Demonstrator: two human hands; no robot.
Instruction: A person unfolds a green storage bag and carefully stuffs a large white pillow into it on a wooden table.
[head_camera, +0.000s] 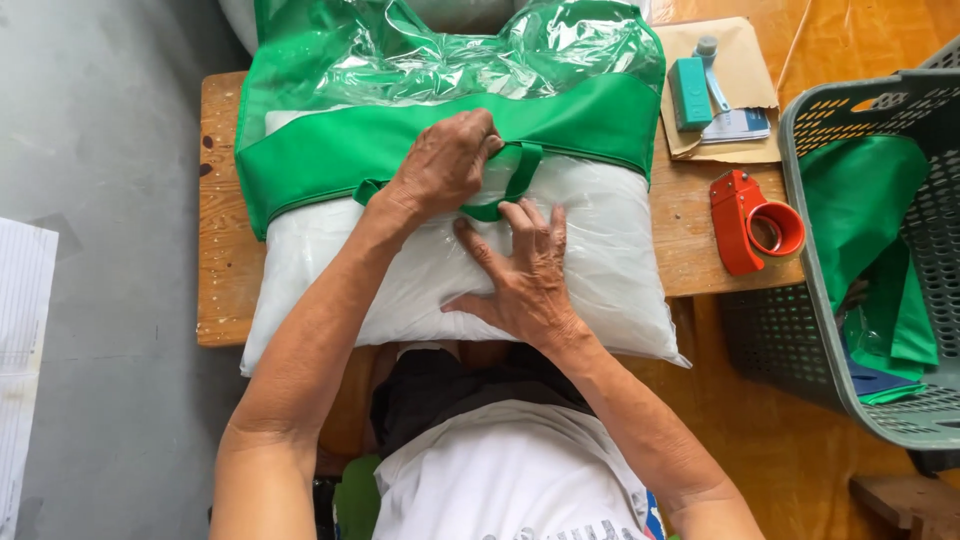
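A white pillow (600, 270) lies on a wooden table (218, 240), partly inside a clear plastic bag with green trim (400, 140). My left hand (445, 165) is closed on the green band near the bag's green handle (520, 175). My right hand (520, 275) lies flat with spread fingers on the pillow, its fingertips touching the handle's lower loop.
A red tape dispenser (745, 220) sits on the table's right edge. Behind it lie a brown envelope (745, 60), a teal block (690, 92) and a small card. A grey plastic basket (880, 100) with green fabric stands at right. White paper (22, 330) lies on the grey floor at left.
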